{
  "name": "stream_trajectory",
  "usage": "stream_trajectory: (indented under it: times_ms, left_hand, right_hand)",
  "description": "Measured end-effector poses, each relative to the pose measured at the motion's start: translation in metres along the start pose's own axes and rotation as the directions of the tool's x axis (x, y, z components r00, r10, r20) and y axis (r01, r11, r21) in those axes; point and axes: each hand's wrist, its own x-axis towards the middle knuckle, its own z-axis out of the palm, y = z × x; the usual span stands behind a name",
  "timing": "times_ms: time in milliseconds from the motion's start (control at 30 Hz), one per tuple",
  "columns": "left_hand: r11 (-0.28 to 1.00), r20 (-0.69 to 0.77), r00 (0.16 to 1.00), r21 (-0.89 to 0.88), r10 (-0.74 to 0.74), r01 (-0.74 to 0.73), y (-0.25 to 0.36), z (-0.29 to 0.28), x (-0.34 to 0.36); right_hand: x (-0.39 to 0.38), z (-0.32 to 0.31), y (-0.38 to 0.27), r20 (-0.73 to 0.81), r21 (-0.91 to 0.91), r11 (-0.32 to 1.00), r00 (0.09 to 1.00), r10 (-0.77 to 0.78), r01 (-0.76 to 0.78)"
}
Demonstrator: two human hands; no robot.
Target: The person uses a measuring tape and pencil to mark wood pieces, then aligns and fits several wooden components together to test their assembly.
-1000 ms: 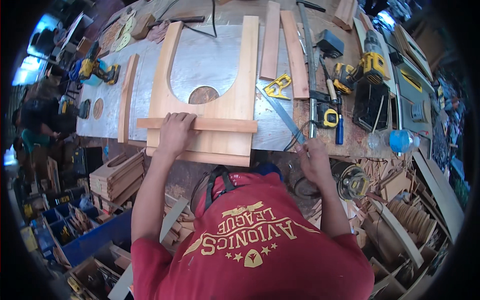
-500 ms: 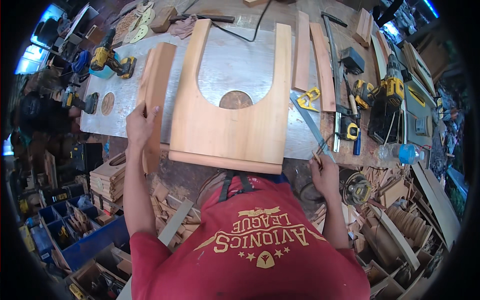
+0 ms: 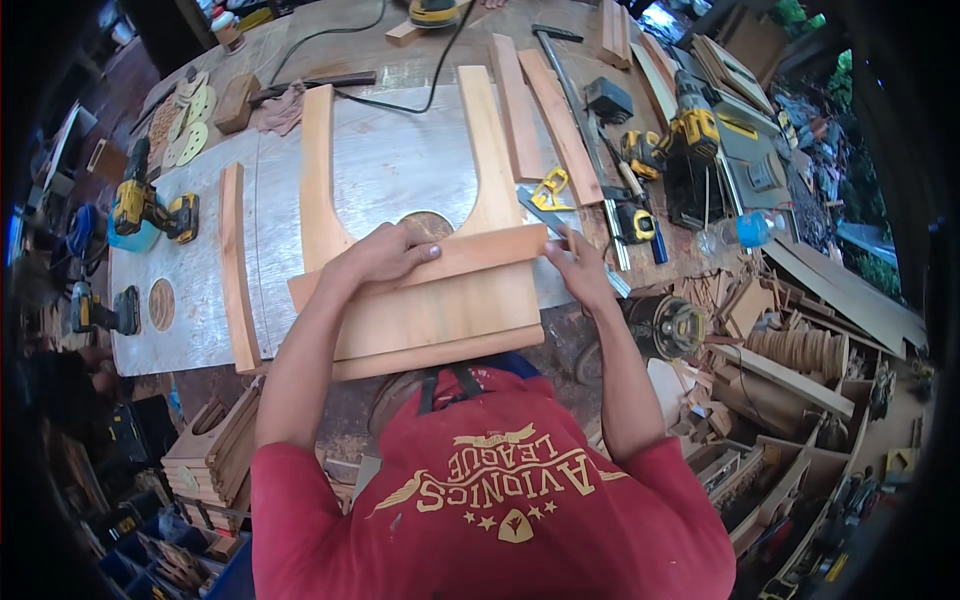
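A pale wooden board with a U-shaped cutout [image 3: 430, 300] lies on a metal-grey panel [image 3: 180, 310]. My left hand [image 3: 388, 258] grips a wooden strip [image 3: 480, 253] lying crosswise on the board, thumb along its top. My right hand [image 3: 572, 262] is at the strip's right end, fingers curled; what is inside them is too small to make out. A yellow square tool [image 3: 550, 192] and a steel blade [image 3: 540, 208] lie just beyond it. Another wooden strip [image 3: 238, 270] lies lengthwise left of the board.
Drills [image 3: 140, 210] [image 3: 690, 130], a tape measure [image 3: 636, 224], clamps [image 3: 557, 70], a cable [image 3: 390, 107], sanding discs [image 3: 195, 110] and a bottle [image 3: 752, 230] share the bench [image 3: 330, 35]. Offcuts [image 3: 750, 310] and a blue bin [image 3: 150, 560] are below.
Half a second ago my left hand held a strip at the left; now it holds one crosswise over the board. My right hand has moved up from the blade to that strip's end.
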Motion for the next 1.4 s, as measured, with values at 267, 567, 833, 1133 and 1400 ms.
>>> stream_trajectory:
  times_ms: [267,567,833,1133,1400]
  left_hand:
    - [0.991,-0.693,0.719,0.128,0.053,0.051,-0.022,0.011,-0.029]
    - [0.721,-0.593,0.434,-0.652,-0.678,0.236,-0.070,0.089,-0.145]
    - [0.711,-0.623,0.365,-0.677,-0.692,0.193,-0.082,0.065,-0.130]
    - [0.613,-0.555,0.382,-0.789,-0.739,0.038,-0.095,0.069,-0.127]
    - [0.600,-0.540,0.430,-0.800,-0.723,0.005,-0.100,0.067,-0.129]
  right_hand:
    - [0.013,0.012,0.004,0.312,0.355,0.865,0.917,0.248,-0.355]
    - [0.007,0.024,0.019,0.288,0.429,0.810,0.910,0.297,-0.400]
    - [0.005,0.023,0.010,0.248,0.402,0.833,0.921,0.302,-0.381]
    - [0.006,0.018,0.007,0.250,0.421,0.828,0.925,0.286,-0.370]
    - [0.003,0.021,0.012,0.268,0.456,0.802,0.919,0.290,-0.386]
